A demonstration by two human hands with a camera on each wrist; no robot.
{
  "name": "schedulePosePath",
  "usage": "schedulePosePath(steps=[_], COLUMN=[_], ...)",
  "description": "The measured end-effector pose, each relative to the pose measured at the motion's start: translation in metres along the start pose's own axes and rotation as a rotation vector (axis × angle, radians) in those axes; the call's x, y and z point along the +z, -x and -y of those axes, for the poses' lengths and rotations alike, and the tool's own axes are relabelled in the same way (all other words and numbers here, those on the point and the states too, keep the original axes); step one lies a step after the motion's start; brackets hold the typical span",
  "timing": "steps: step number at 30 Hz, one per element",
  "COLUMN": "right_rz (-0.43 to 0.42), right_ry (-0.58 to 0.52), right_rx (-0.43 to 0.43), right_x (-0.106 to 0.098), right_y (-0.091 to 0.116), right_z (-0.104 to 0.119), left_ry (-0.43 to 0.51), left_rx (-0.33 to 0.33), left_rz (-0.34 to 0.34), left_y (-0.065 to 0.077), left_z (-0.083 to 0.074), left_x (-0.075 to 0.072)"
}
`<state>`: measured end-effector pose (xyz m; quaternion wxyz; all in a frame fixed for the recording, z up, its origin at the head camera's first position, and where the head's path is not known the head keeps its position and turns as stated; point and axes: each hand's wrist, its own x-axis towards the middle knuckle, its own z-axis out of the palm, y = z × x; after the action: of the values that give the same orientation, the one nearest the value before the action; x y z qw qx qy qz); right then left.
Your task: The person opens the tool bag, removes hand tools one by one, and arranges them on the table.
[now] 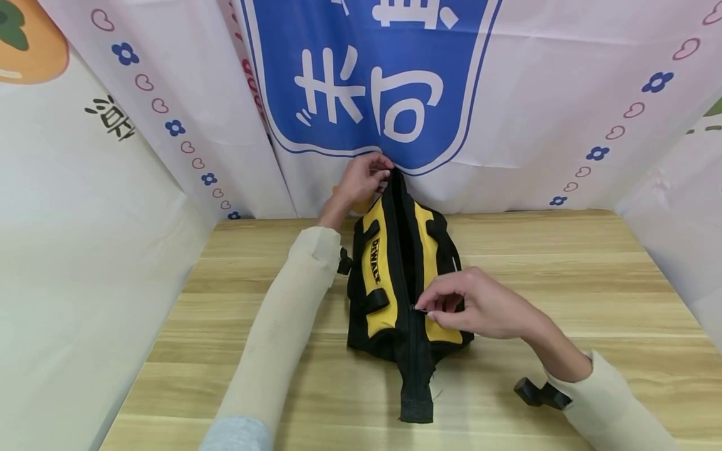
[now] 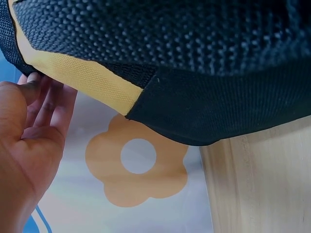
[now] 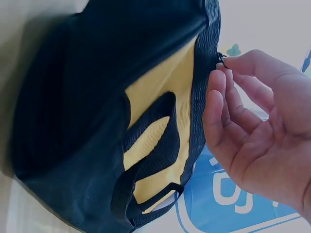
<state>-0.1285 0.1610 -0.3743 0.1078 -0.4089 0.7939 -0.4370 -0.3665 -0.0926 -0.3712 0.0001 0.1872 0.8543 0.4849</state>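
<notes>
A black and yellow tool bag (image 1: 375,263) lies lengthwise on the table, its top zipper parted from the far end down to the pull. My right hand (image 1: 479,304) pinches the small zipper pull (image 1: 416,307) between thumb and forefinger; the right wrist view shows the pull (image 3: 221,58) at those fingertips. At the bag's far end my left hand (image 1: 363,178) pinches the raised black end of the zipper strip. In the left wrist view that hand's (image 2: 39,116) fingertips are partly hidden behind the bag's edge. The near zipper tail (image 1: 416,401) hangs over the bag's front.
Under the bag is a wood-grain table (image 1: 225,351). A white curtain (image 1: 541,125) with a blue printed panel (image 1: 372,75) hangs right behind the bag's far end. Black strap handles (image 1: 376,300) lie along the bag's sides. A white wall (image 1: 84,250) stands at left.
</notes>
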Motion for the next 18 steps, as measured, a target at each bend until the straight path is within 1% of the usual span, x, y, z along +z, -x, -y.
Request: schedulePosePath(steps=[7, 10, 14, 18], right_rz=[-0.004, 0.024, 0.052, 0.047], right_ry=[-0.03, -0.045, -0.054, -0.043], right_rx=[-0.047, -0.072, -0.081, -0.074], right_x=[0.011, 0.016, 0.02, 0.02], right_y=[0.011, 0.015, 0.02, 0.021], right_z=[0.008, 0.011, 0.013, 0.012], left_ry=[0.007, 0.01, 0.009, 0.011], left_rx=[-0.003, -0.007, -0.012, -0.02], left_rz=[-0.003, -0.003, 0.0, 0.005], left_y=[0.0, 0.0, 0.001, 0.002], left_z=[0.0, 0.0, 0.0, 0.001], left_x=[0.0, 0.001, 0.001, 0.001])
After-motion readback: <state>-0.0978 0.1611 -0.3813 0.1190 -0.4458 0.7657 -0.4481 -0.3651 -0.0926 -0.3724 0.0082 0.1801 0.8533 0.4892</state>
